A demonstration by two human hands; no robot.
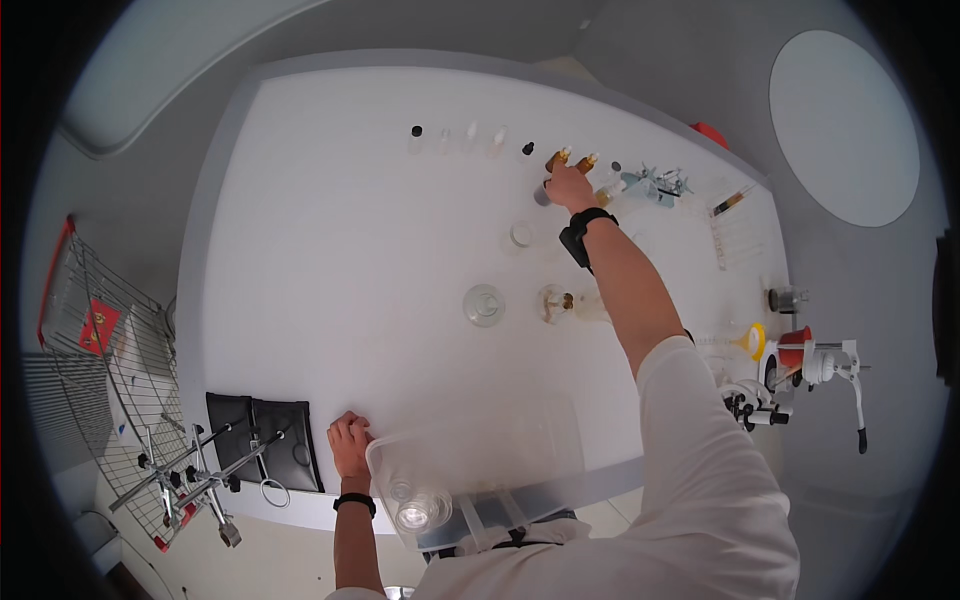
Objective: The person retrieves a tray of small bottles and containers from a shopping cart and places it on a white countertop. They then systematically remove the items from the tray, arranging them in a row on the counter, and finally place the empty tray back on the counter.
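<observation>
My right hand reaches to the far side of the white table, its fingers at the lower part of an amber glass dropper bottle. A second amber dropper bottle stands just right of it. Below my fingers is a small grey cylindrical item, partly covered. A bottle with yellowish contents shows beside my wrist. My left hand lies on the table with curled fingers, against or close to the corner of a clear plastic bin; whether it grips the rim is unclear. Glassware sits inside the bin.
Small bottles line the far side. A glass vessel and a flask stand mid-table. Metal stands, a test tube rack and a yellow funnel are rightward. Clamp stands and a wire cart are left.
</observation>
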